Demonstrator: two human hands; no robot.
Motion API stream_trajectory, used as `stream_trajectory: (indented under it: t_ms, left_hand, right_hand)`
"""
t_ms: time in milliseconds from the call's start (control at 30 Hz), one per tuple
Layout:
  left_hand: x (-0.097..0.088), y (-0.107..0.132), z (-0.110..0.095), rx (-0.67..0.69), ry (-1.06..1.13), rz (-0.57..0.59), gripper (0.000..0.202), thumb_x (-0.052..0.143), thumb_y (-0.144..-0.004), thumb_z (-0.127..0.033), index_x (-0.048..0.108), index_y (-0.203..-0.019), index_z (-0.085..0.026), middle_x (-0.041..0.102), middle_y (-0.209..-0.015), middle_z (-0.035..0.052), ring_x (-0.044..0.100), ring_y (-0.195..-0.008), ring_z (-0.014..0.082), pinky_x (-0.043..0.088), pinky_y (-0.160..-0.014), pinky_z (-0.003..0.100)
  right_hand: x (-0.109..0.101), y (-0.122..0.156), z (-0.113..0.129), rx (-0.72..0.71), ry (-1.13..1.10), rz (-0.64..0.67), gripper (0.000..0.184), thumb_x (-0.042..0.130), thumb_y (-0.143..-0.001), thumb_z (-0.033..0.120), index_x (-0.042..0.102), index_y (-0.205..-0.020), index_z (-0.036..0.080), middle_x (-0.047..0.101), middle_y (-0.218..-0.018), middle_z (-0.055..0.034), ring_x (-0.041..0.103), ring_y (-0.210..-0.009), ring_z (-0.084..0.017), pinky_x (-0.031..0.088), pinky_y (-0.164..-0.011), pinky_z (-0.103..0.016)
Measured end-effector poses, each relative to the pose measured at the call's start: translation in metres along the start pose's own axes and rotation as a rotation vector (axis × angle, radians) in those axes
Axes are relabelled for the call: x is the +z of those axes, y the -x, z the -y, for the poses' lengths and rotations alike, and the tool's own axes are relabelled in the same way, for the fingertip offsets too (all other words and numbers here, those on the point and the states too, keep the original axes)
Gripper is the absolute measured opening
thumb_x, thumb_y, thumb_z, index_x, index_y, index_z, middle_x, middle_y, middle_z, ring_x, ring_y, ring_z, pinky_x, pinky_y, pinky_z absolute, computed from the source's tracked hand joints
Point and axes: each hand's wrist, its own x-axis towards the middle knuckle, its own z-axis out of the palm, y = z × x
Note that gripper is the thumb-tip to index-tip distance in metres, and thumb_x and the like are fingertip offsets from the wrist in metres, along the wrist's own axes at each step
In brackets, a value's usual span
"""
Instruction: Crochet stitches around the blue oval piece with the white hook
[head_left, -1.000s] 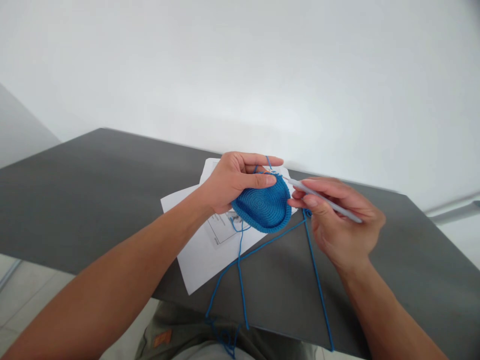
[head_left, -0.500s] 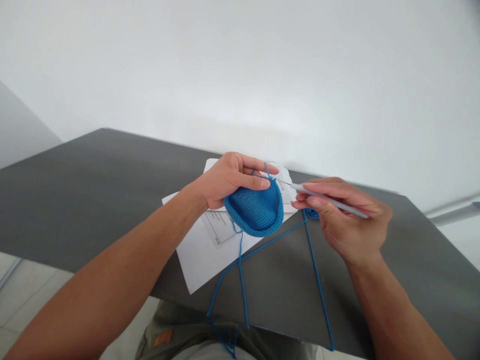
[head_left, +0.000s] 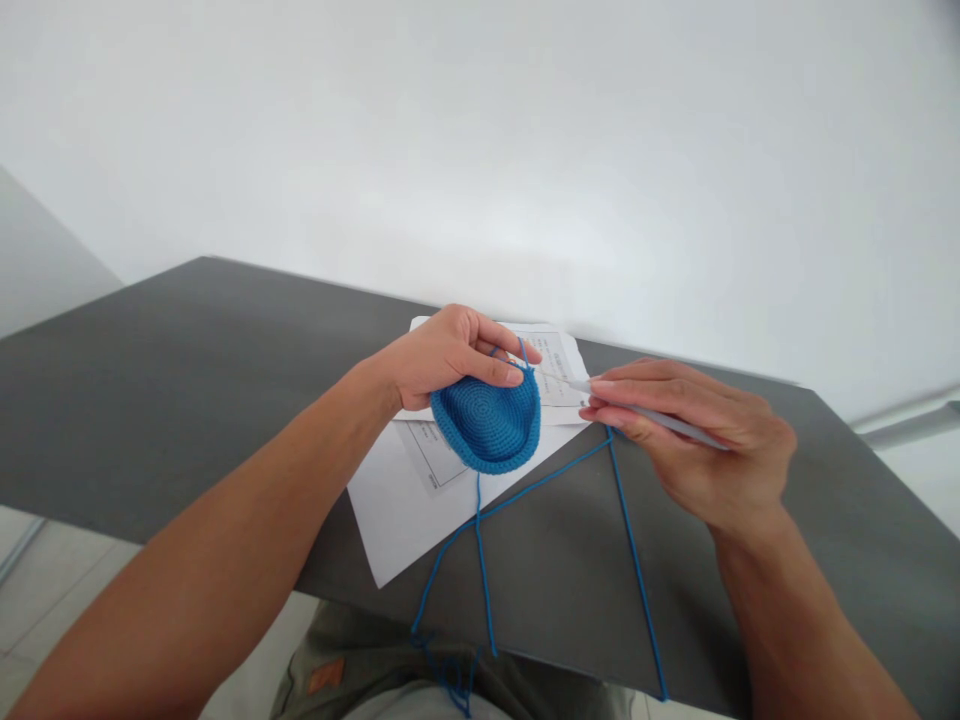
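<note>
My left hand [head_left: 461, 355] pinches the upper rim of a blue crochet piece [head_left: 487, 425], a round, bowl-like shape worked in rings. A strand of blue yarn [head_left: 523, 350] passes over the left index finger. In my right hand [head_left: 682, 430] lies a crochet hook [head_left: 660, 418] with a pale grey handle, gripped like a pen. Its thin metal shaft points left towards the rim near the left fingertips. Whether the hook's tip touches the stitches is too small to tell.
Printed white paper sheets [head_left: 397, 530] lie under the hands on the dark grey table [head_left: 225, 400]. Blue yarn strands [head_left: 634, 550] run across the tabletop and over the front edge, with a tangle [head_left: 454, 680] at the lap. A white wall [head_left: 480, 150] rises behind the table.
The left hand and the crochet piece have shifted slightly to the left. The hook has drawn a little away from the rim, and the right hand has tilted slightly.
</note>
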Motion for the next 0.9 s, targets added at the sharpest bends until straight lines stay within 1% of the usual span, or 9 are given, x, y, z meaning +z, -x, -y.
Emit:
stream_trajectory:
  t_ms: [100,267,333,533,633,733,833,900]
  left_hand:
    - [-0.0024,0.0001,0.0001,0.002,-0.036,0.016,0.031,0.088,-0.063,-0.005,0.085,-0.094,-0.010,0.072,-0.066,0.0026,0.061,-0.057,0.0091,0.046,-0.050,0.018]
    - [-0.0037,0.0004,-0.0009,0.004,-0.048,0.035,0.026,0.087,-0.063,-0.005,0.085,-0.089,-0.012,0.070,-0.065,0.0010,0.058,-0.054,0.0079,0.043,-0.048,0.017]
    - [-0.0037,0.0004,-0.0012,0.005,-0.049,0.044,0.026,0.086,-0.064,-0.006,0.085,-0.089,-0.012,0.070,-0.065,0.0009,0.058,-0.054,0.0078,0.043,-0.047,0.017]
    - [-0.0047,-0.0003,-0.0005,0.006,-0.091,0.046,0.025,0.088,-0.061,-0.007,0.085,-0.085,-0.013,0.067,-0.061,0.0000,0.056,-0.053,0.0076,0.042,-0.046,0.017]
    - [-0.0056,-0.0006,0.0004,0.005,-0.110,0.058,0.023,0.090,-0.060,-0.010,0.085,-0.082,-0.014,0.067,-0.060,0.0001,0.055,-0.052,0.0080,0.042,-0.046,0.018]
    - [-0.0060,-0.0011,0.0009,-0.008,-0.112,0.071,0.021,0.091,-0.059,-0.012,0.085,-0.080,-0.014,0.068,-0.059,0.0007,0.054,-0.050,0.0083,0.043,-0.047,0.019]
    - [-0.0060,-0.0017,0.0014,-0.023,-0.094,0.086,0.020,0.091,-0.060,-0.010,0.084,-0.079,-0.013,0.070,-0.060,0.0015,0.056,-0.050,0.0078,0.045,-0.048,0.018]
    - [-0.0058,-0.0020,0.0016,-0.023,-0.075,0.095,0.018,0.090,-0.061,-0.009,0.084,-0.078,-0.012,0.073,-0.063,0.0029,0.060,-0.053,0.0083,0.046,-0.049,0.017]
  right_hand:
    - [-0.0009,0.0010,0.0002,0.030,-0.032,0.009,0.034,0.082,-0.084,0.011,0.083,-0.109,0.033,0.082,-0.092,-0.0026,0.078,-0.085,-0.024,0.064,-0.068,-0.036]
    - [0.0014,0.0061,-0.0005,0.162,-0.155,-0.049,0.033,0.081,-0.084,0.009,0.083,-0.108,0.033,0.082,-0.093,-0.0016,0.077,-0.080,-0.020,0.066,-0.066,-0.033]
    - [0.0018,0.0071,-0.0008,0.188,-0.188,-0.057,0.033,0.081,-0.085,0.008,0.083,-0.107,0.033,0.081,-0.094,-0.0016,0.077,-0.078,-0.019,0.067,-0.065,-0.033]
    - [-0.0035,0.0032,0.0000,0.092,-0.091,0.018,0.035,0.084,-0.083,0.011,0.083,-0.110,0.033,0.081,-0.093,-0.0024,0.076,-0.085,-0.022,0.062,-0.068,-0.035]
    - [-0.0062,0.0020,0.0011,0.111,-0.090,0.033,0.033,0.085,-0.083,0.013,0.083,-0.109,0.033,0.081,-0.091,-0.0023,0.076,-0.084,-0.022,0.062,-0.067,-0.034]
    - [-0.0072,0.0038,0.0017,0.173,-0.150,0.017,0.030,0.084,-0.083,0.012,0.084,-0.106,0.032,0.081,-0.091,-0.0025,0.077,-0.080,-0.021,0.065,-0.066,-0.033]
    - [-0.0066,0.0069,0.0013,0.282,-0.273,-0.008,0.026,0.082,-0.084,0.011,0.084,-0.103,0.029,0.080,-0.096,-0.0035,0.078,-0.073,-0.019,0.069,-0.065,-0.033]
    - [-0.0058,0.0076,0.0007,0.362,-0.367,-0.033,0.021,0.083,-0.085,0.014,0.085,-0.101,0.028,0.080,-0.097,-0.0042,0.079,-0.071,-0.019,0.070,-0.063,-0.032]
